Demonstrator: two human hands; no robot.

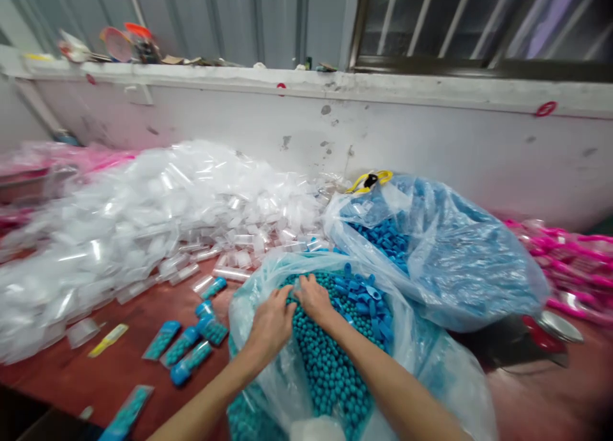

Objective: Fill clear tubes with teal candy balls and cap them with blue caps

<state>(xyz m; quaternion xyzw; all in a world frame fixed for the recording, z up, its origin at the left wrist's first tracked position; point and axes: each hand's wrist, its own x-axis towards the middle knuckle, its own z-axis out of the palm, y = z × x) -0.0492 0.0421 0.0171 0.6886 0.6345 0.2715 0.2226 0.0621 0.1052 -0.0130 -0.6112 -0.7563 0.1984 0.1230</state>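
Head view: teal beads [330, 371] just beneath left fingers [283, 293] and right fingers [309, 283], their hold unclear.

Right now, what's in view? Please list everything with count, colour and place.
Beads: countless, teal, in front bag
Front bag: one, translucent, table centre
Blue pieces: many, blue, in both bags
Rear bag: one, bluish translucent, behind right
Clear tubes: heap, colourless, left and centre
Filled tubes: about seven, teal and blue, left
Yellow strip: one, yellow, left
Pink items: many, pink, far right
Ledge clutter: several, mixed colours, back left
Table: one, red, underneath
Window: one, dark-framed, upper right
Left hand: one, bare, at beads
Right hand: one, bare, at beads
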